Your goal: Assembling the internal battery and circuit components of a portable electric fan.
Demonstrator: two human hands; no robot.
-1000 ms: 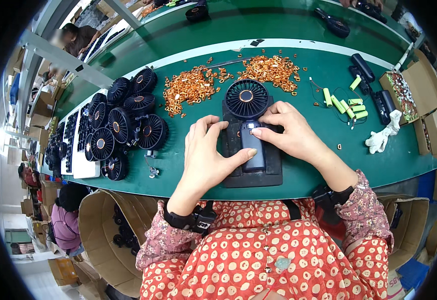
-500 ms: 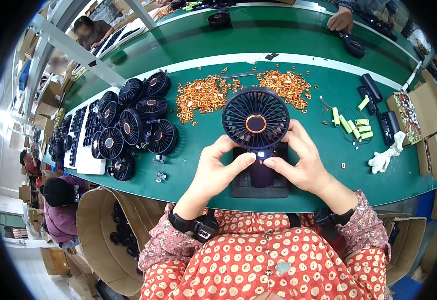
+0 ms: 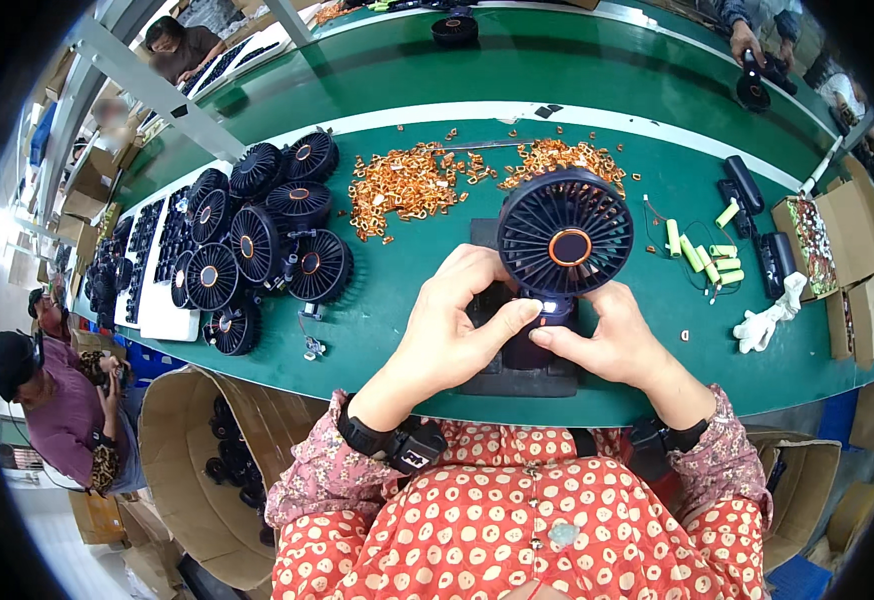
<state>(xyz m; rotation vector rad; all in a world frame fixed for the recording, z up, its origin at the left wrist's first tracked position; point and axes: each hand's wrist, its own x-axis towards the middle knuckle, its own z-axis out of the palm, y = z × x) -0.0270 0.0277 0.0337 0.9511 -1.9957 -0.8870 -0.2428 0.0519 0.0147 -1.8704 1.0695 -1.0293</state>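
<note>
A dark handheld fan with an orange ring at its hub stands upright between my hands, over a black block-like stand near the table's front edge. My left hand closes on the fan's neck from the left, its thumb beside a small lit white spot. From the other side my right hand grips the same neck, thumb on the front just below that light. The fingers of both hands go behind the fan and are partly hidden. Whether the handle's base rests in the stand cannot be told.
Several dark fan heads are piled at the left beside a white tray. Orange rings lie in heaps behind the fan. Green battery cells, a white glove and an open carton sit at right. Co-workers are across and left.
The fan and both hands have shifted to the right, and the fan leans off the stand's centre. Across the belt, a co-worker's hand has lifted a fan. The person at left has turned.
</note>
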